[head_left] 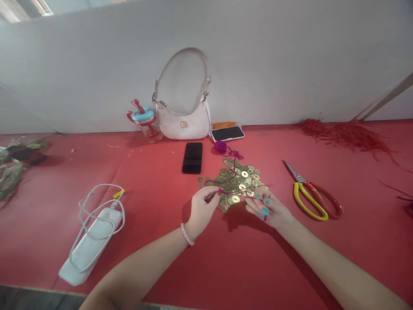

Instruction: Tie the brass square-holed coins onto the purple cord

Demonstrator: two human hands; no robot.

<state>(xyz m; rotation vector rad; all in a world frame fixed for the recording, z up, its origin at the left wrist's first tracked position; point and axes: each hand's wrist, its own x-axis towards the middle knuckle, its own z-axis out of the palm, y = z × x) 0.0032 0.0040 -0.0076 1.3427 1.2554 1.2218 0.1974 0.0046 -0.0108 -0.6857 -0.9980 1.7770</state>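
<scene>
A pile of brass coins with holes (240,180) lies on the red table cover (226,258). A purple cord (229,172) runs from a small purple ball of thread (220,147) across the coins to my hands. My left hand (203,211), with a pink bead bracelet, is pinched on the cord at the pile's near left edge. My right hand (267,209), nails painted teal, rests at the near right edge with fingers curled around the cord's other end; a coin seems threaded between the hands.
Scissors with yellow and red handles (311,196) lie right of the coins. A black phone (192,157), a second phone (227,133), a white handbag (183,116) and a cup (146,122) stand behind. A white power bank with cable (93,241) lies left. Red tassels (345,133) far right.
</scene>
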